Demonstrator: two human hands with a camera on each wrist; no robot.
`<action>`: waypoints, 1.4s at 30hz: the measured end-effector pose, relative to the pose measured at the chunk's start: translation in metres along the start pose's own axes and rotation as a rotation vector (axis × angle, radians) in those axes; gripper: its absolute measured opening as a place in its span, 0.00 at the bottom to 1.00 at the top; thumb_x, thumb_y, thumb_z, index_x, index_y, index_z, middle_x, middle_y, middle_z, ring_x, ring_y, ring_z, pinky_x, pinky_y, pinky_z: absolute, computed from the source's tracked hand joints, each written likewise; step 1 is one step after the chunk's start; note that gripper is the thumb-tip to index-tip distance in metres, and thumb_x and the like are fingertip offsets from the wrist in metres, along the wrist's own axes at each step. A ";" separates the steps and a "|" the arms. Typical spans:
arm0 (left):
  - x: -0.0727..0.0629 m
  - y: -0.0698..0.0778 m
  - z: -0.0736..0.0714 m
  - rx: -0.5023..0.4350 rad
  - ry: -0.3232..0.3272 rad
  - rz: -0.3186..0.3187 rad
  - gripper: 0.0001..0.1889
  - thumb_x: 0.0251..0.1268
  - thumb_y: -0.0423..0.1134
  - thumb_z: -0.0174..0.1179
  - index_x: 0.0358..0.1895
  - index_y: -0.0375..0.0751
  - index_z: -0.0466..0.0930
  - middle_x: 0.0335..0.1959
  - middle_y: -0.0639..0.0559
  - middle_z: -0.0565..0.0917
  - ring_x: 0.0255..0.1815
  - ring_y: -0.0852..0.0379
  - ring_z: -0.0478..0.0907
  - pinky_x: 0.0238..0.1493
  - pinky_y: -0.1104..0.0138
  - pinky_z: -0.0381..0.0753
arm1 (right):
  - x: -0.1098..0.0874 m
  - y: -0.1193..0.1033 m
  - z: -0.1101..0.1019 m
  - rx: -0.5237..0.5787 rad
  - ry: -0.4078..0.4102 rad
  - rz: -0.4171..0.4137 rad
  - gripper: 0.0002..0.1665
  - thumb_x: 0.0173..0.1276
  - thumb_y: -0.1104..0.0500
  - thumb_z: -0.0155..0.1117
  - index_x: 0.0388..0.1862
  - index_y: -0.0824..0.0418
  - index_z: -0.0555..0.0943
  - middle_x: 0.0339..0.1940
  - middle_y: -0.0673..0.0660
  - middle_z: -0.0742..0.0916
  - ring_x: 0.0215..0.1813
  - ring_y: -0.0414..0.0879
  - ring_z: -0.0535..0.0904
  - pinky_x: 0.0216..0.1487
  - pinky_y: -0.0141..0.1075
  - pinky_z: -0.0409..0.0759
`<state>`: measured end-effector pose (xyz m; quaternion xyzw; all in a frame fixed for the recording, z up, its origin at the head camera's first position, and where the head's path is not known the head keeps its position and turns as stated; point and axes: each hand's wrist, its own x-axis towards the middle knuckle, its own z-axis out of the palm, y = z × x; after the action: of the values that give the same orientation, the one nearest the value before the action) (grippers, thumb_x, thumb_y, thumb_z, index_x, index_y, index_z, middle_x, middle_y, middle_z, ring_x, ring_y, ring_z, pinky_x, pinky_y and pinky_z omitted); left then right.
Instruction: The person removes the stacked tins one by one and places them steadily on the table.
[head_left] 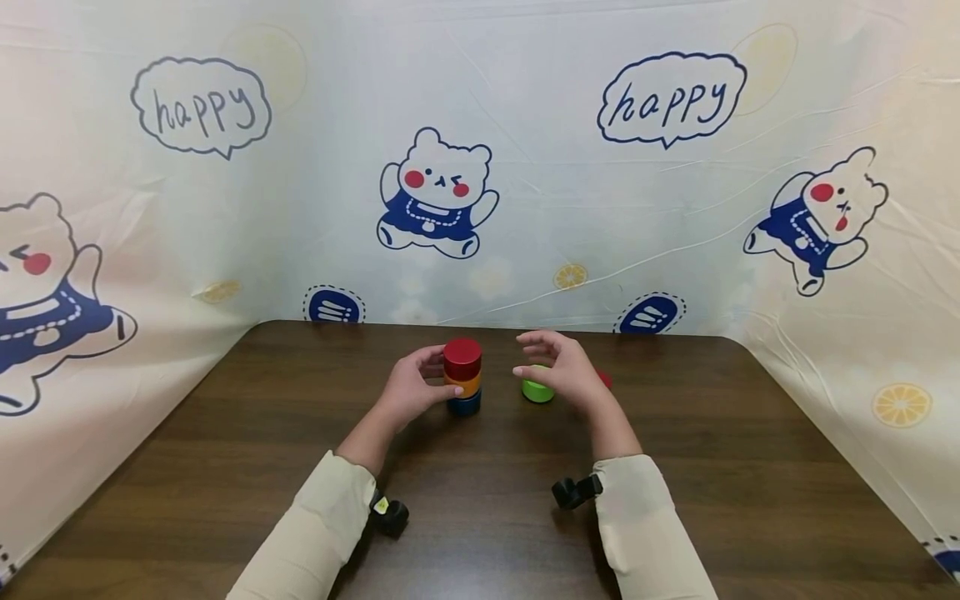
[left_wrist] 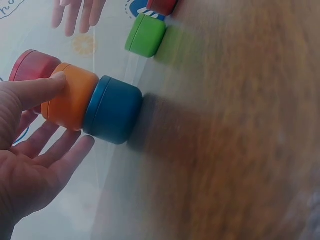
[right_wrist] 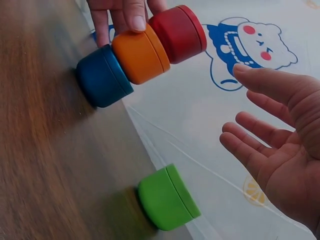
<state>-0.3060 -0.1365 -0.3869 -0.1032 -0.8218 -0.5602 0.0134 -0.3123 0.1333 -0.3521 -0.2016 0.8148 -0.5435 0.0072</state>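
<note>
Three small round lidded jars stand stacked on the table: a dark blue jar (head_left: 465,407) at the bottom, an orange jar (head_left: 469,384) in the middle and a red jar (head_left: 462,359) on top. My left hand (head_left: 411,388) holds the stack from the left, its thumb on the orange jar and its other fingers round the far side. My right hand (head_left: 568,372) is apart from the stack, fingers spread and slightly bent, holding nothing. A green jar (right_wrist: 168,199) stands on the table near and below it.
A second red jar (head_left: 604,380) stands right of the green one, mostly hidden by my right hand. The brown wooden table (head_left: 480,517) meets a printed cloth backdrop (head_left: 540,192) at its far edge. Small black cameras are strapped at both wrists.
</note>
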 end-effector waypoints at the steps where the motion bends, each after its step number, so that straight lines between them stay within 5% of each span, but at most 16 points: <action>1: 0.000 0.000 0.000 0.003 0.000 0.003 0.35 0.52 0.33 0.74 0.66 0.44 0.71 0.61 0.44 0.77 0.61 0.44 0.75 0.60 0.49 0.74 | 0.000 0.000 0.001 0.002 -0.001 -0.001 0.29 0.61 0.62 0.72 0.62 0.60 0.76 0.60 0.61 0.81 0.64 0.55 0.75 0.60 0.48 0.76; 16: 0.000 0.000 0.000 0.001 -0.009 0.000 0.35 0.52 0.34 0.74 0.66 0.43 0.71 0.60 0.44 0.78 0.60 0.44 0.75 0.61 0.48 0.74 | 0.000 -0.012 0.018 0.017 -0.017 -0.001 0.29 0.62 0.63 0.71 0.62 0.62 0.76 0.62 0.62 0.79 0.63 0.56 0.76 0.60 0.47 0.76; 24: 0.003 -0.006 0.000 -0.053 -0.031 -0.033 0.35 0.53 0.35 0.74 0.67 0.43 0.71 0.61 0.43 0.77 0.61 0.43 0.75 0.60 0.48 0.74 | 0.009 -0.002 0.030 0.001 -0.014 -0.061 0.29 0.61 0.60 0.73 0.61 0.55 0.78 0.62 0.57 0.80 0.62 0.55 0.76 0.57 0.47 0.79; 42: -0.001 -0.010 0.001 -0.071 -0.025 -0.054 0.33 0.53 0.34 0.73 0.65 0.42 0.73 0.59 0.43 0.79 0.59 0.43 0.76 0.58 0.50 0.76 | 0.023 0.002 0.046 0.023 -0.055 -0.099 0.35 0.58 0.60 0.76 0.65 0.54 0.74 0.64 0.55 0.78 0.62 0.55 0.76 0.57 0.47 0.78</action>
<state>-0.3073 -0.1393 -0.3969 -0.0882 -0.8041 -0.5877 -0.0158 -0.3236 0.0850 -0.3678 -0.2565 0.7969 -0.5469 0.0052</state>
